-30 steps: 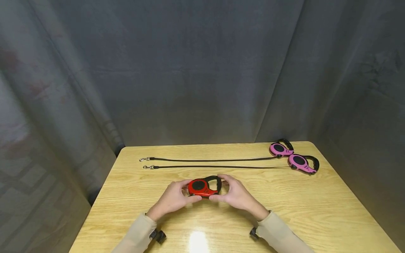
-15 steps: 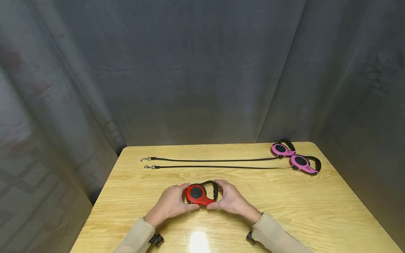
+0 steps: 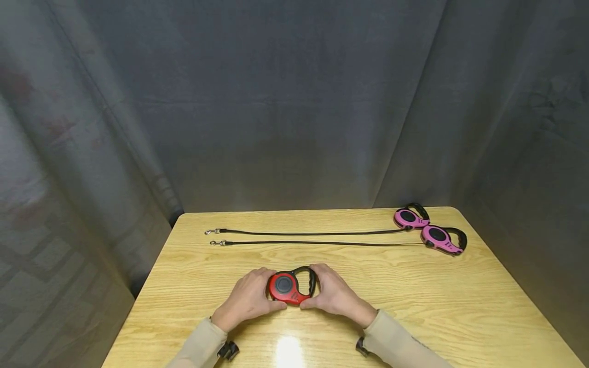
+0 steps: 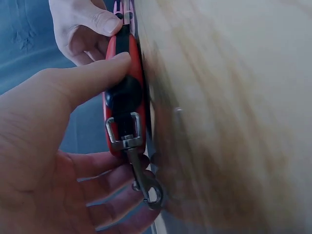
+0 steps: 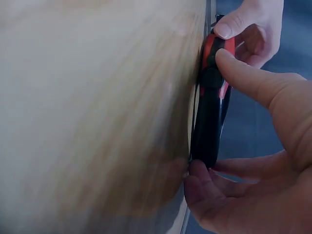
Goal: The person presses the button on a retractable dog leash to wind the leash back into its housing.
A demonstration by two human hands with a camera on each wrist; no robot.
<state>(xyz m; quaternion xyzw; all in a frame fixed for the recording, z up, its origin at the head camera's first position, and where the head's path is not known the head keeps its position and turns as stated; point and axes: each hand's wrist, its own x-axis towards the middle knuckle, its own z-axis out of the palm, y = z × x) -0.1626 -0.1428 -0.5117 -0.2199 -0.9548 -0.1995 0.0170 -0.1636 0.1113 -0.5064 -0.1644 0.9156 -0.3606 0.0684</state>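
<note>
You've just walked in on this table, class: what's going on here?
A person is holding a red leash low over the wooden table, the left hand at its round casing and the right hand at its black handle end. Its metal clip sits close to the casing. Toward the far right corner lie a pink leash and, slightly nearer, a second pink leash, both with dark cords stretched leftward.

You've no legible txt, brand or nos. in any view. Small dk marks on the red leash reel (image 3: pixel 290 289) (head view, lower ctr), upper pink reel (image 3: pixel 416 220) and lower pink reel (image 3: pixel 445 242) (R of ctr): too tiny to read; ditto faint mark, your R sleeve (image 3: pixel 398 335), btm.
</note>
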